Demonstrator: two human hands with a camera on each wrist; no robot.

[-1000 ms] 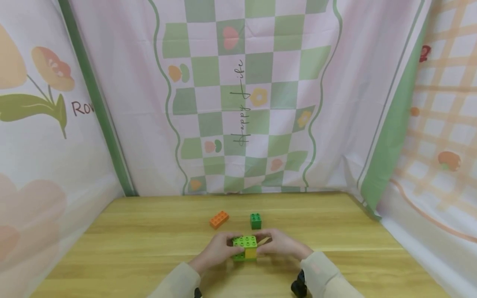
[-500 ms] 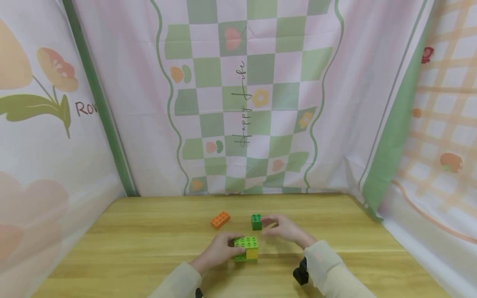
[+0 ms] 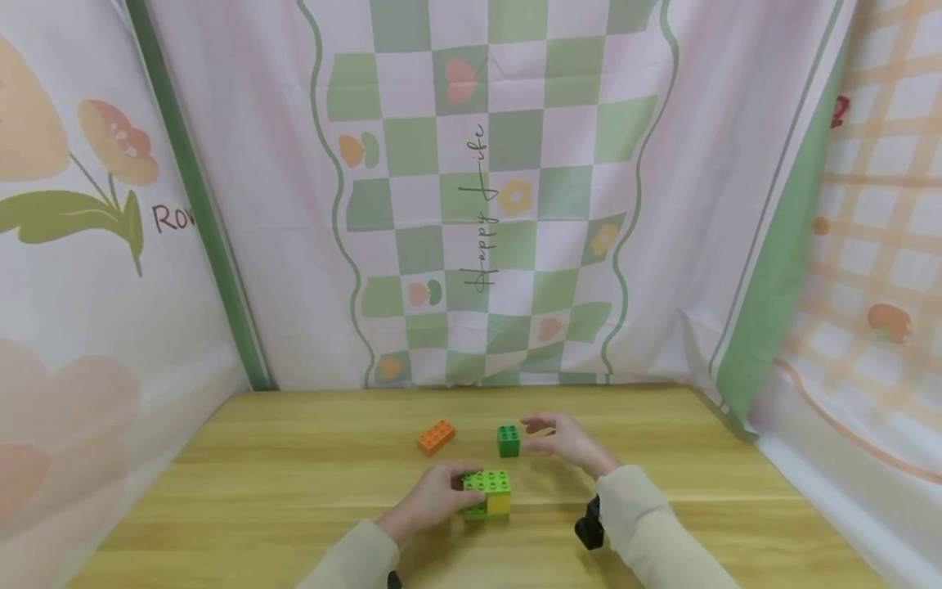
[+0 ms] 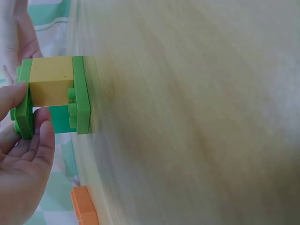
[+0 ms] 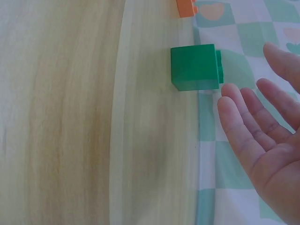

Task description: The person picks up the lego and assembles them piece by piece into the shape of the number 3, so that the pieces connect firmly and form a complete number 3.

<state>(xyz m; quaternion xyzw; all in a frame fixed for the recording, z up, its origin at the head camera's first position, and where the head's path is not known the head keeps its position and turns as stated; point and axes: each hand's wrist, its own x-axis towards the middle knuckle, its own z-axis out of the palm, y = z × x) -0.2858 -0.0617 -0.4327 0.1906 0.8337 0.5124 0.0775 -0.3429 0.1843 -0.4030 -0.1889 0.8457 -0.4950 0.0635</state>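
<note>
Near the front middle of the table stands a toy-brick stack [image 3: 491, 495], with a yellow brick [image 4: 51, 80] between two light green studded plates. My left hand [image 3: 436, 496] grips its left end. In the left wrist view, the thumb and fingers pinch the upper plate [image 4: 24, 105], and dark green shows through the gap between the plates. Beyond the stack sits a dark green toy brick [image 3: 508, 442], studs up. Just right of it is my right hand [image 3: 565, 442], its fingers spread and holding nothing; the fingertips [image 5: 228, 105] come close to the brick.
An orange studded brick [image 3: 437, 438] lies on the wooden table [image 3: 309, 458], left of the dark green one. Printed cloth [image 3: 412, 245] hangs behind the table and along both sides. A black device [image 3: 590, 526] is at the right wrist.
My right hand has left the stack's right side and moved forward to beside the dark green brick. My left hand keeps its grip, and the stack stays in place.
</note>
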